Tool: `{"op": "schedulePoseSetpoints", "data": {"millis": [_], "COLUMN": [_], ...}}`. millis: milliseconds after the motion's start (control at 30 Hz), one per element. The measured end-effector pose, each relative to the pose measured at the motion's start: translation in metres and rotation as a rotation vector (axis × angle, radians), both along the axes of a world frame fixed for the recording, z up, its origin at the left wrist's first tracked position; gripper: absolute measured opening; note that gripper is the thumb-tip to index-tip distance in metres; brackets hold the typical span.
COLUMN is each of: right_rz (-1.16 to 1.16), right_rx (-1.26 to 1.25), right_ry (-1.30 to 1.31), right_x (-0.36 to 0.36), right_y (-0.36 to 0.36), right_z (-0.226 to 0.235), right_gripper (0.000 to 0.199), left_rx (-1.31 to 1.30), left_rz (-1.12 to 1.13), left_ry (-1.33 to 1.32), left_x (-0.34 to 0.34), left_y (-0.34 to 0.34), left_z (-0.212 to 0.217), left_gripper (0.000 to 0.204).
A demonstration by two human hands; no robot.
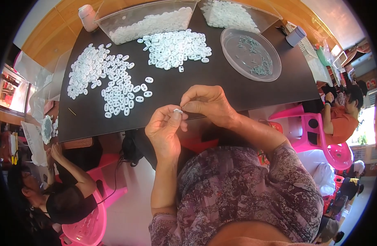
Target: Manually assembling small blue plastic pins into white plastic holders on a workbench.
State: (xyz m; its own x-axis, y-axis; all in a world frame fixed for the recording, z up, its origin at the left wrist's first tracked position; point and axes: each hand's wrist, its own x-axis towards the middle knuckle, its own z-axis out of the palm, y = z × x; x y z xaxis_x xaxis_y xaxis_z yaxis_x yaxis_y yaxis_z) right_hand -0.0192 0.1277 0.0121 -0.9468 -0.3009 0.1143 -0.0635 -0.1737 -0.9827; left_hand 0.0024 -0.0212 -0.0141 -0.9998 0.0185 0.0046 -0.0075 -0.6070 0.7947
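Note:
Just in front of the table's near edge, my left hand (164, 130) pinches a small white plastic piece (178, 110) between thumb and fingers. My right hand (210, 104) meets it from the right, thumb and forefinger pressed together at the piece's edge; whatever they hold is too small or hidden to make out. Beyond my hands lie loose white oval pieces with holes, in a left pile (88, 67), a nearer group (119, 88) and a middle heap (174, 48). A round clear tray (228, 51) at the right holds many tiny grey-green parts.
Two clear bins, one at the back left (114, 17) and one at the back right (267, 15), hold more white pieces. A pink bottle (87, 18) and a lavender cup (296, 37) stand near the back. People sit on pink chairs at both sides.

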Motion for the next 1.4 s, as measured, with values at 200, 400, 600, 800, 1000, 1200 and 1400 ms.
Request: {"op": "schedulePoseSetpoints", "data": {"millis": [200,400,600,800,1000,1200,1400], "right_rz": [0.004,0.011,-0.023,-0.006,0.024,0.021,-0.043], "right_rx": [-0.024,0.001,0.065,0.077,0.086,0.129,0.236], "right_ry": [-0.104,-0.105,-0.087,-0.098,-0.101,-0.088,0.007], "right_x": [0.001,0.003,0.005,0.005,0.005,0.006,0.010], "right_y": [0.001,-0.001,-0.002,-0.001,0.000,-0.001,-0.004], "right_z": [0.003,0.004,0.002,0.000,0.000,-0.004,-0.003], "right_gripper": [0.005,0.006,0.007,0.007,0.007,0.006,0.004], "left_rx": [-0.006,-0.086,-0.155,-0.219,-0.232,-0.308,-0.472], "left_rz": [0.002,0.068,0.116,0.153,0.169,0.192,0.234], "left_ry": [0.012,0.029,0.041,0.042,0.062,0.124,0.207], "left_x": [0.002,0.005,0.008,0.011,0.013,0.016,0.017], "left_y": [0.001,0.003,0.005,0.006,0.007,0.007,0.006], "left_z": [0.000,0.001,0.002,0.004,0.004,0.005,-0.003], "left_gripper": [0.010,0.009,0.009,0.009,0.009,0.009,0.009]}}
